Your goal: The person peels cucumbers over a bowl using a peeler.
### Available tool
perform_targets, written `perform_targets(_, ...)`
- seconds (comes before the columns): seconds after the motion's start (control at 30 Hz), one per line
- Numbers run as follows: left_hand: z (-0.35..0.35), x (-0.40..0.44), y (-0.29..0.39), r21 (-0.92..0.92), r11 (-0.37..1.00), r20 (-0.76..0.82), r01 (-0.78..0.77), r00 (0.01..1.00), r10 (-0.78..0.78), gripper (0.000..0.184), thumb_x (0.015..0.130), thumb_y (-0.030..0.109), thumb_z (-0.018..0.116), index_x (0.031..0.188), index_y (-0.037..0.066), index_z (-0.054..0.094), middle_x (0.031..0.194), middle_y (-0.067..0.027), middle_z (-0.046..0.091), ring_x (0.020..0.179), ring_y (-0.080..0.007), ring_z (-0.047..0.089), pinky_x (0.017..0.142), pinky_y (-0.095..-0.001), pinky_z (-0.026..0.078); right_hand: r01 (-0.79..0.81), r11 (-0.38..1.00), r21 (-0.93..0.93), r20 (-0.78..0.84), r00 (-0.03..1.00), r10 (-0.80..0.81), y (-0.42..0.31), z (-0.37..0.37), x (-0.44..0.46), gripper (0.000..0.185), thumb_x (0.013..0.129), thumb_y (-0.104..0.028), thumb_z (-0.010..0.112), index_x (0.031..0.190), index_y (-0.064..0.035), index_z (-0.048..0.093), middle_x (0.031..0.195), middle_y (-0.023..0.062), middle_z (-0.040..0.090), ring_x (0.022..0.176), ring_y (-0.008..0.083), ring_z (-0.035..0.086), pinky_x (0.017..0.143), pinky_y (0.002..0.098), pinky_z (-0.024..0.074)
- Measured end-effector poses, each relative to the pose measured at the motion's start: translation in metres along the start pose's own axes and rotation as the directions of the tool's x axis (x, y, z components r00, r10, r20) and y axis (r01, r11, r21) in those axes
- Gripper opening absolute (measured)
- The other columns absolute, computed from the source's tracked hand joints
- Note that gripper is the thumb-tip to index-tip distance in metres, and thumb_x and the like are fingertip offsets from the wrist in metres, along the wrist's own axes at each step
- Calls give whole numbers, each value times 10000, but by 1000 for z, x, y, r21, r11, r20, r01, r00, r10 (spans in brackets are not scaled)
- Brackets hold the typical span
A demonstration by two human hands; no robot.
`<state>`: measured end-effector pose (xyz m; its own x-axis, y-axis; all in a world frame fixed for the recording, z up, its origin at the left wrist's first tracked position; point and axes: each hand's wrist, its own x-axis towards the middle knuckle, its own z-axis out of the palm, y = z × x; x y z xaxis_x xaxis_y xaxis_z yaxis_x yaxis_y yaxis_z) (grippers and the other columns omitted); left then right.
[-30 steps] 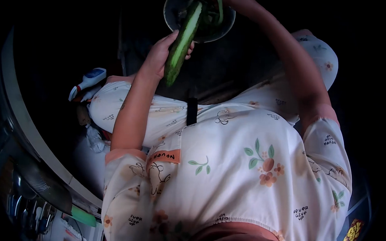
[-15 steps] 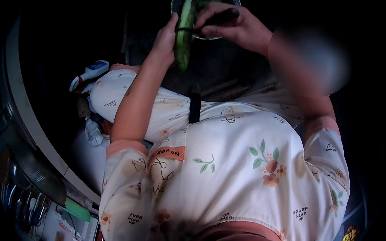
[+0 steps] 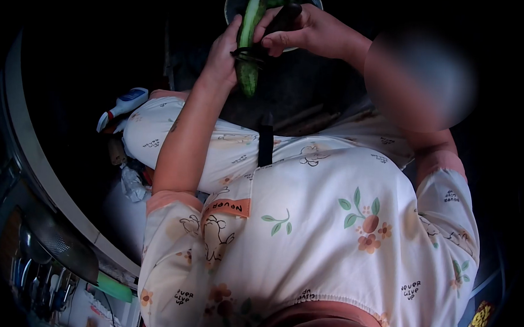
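Note:
My left hand (image 3: 223,56) is wrapped round a long green cucumber (image 3: 252,28) near the top of the head view. A pale peeled strip runs along its upper part, while its lower end keeps the dark skin. In my right hand (image 3: 306,32) is a peeler (image 3: 284,19) with a dark handle. Its dark head lies across the cucumber, low on the peeled strip. Behind both hands, a round bowl (image 3: 229,3) holds green bits, partly hidden by the cucumber and my right hand.
A white and blue spray bottle (image 3: 127,102) lies beyond my left knee, with a crumpled clear bag (image 3: 133,184) nearby. A curved counter edge (image 3: 50,183) runs down the left side, past a rack of utensils (image 3: 40,282). Much of the surroundings is dark.
The peeler has slid down along the cucumber toward its near end, and my right hand has tilted with it. My left hand keeps its hold.

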<state>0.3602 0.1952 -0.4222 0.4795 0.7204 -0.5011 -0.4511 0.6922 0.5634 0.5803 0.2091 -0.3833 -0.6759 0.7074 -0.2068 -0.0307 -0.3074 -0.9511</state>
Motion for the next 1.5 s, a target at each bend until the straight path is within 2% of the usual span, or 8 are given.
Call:
perform_targets(0.17,11,-2,2,-30,999,-104,-43,994,40,502,1118,389,381,1343,-25,554,1124,-140,683,974,-209,702,843,-348,601,-37,998,-53,-35,999,35,-6,-4,3,238,972,-208,721,1151,-52,719,970,36,727,900,129,708,883,306,593)
perform_targets(0.23,10,-3,2,-53,998,-150,-40,988,31,495,1117,388,384,1334,-22,558,1107,-138,687,962,-204,700,834,-347,596,-119,973,199,-1,993,122,-8,-6,5,149,959,-149,740,1028,-18,725,889,39,724,781,117,683,737,281,574)
perform_targets(0.33,-1,-8,0,86,996,-218,32,976,-13,474,1113,392,401,1271,-14,589,1037,-124,689,903,-190,681,791,-327,573,64,991,117,-81,995,-55,-1,-35,13,183,975,-161,719,1070,-5,714,903,49,728,797,129,704,762,288,589)
perform_targets(0.73,-5,-8,2,86,993,-63,75,996,-70,484,1098,409,447,1277,-20,581,973,-124,643,827,-169,610,710,-281,552,-247,955,-162,-606,789,102,37,-82,38,58,968,-87,698,965,-31,710,765,27,676,675,121,629,614,292,513)
perform_targets(0.97,-9,-3,3,89,996,-188,19,982,-2,463,1096,400,444,1284,2,588,1035,-145,691,876,-186,671,748,-309,581,129,992,3,-469,876,-113,11,-52,28,72,952,-99,726,1007,-52,719,786,5,686,716,91,639,646,256,514)
perform_targets(1.0,-10,-2,2,97,995,-212,12,977,9,461,1095,395,436,1276,1,594,1034,-146,699,883,-195,685,751,-317,586,-72,987,-147,-401,916,8,-23,-35,12,86,959,-79,717,1037,-44,715,841,10,709,764,79,654,692,256,540)
perform_targets(1.17,7,-4,7,67,997,-287,34,958,-14,487,1095,394,378,1231,-4,622,996,-130,709,872,-220,710,755,-338,598,160,959,-235,12,987,-162,-29,32,-15,167,968,-129,716,1120,-61,707,1018,27,670,930,108,673,878,280,573)
perform_targets(1.5,5,-11,2,145,987,-164,71,985,-47,453,1077,380,489,1159,-41,635,924,-124,683,809,-185,665,725,-306,559,62,996,-57,-325,943,-77,10,-55,22,83,968,-86,701,1041,-49,717,844,10,717,748,98,666,690,270,549)
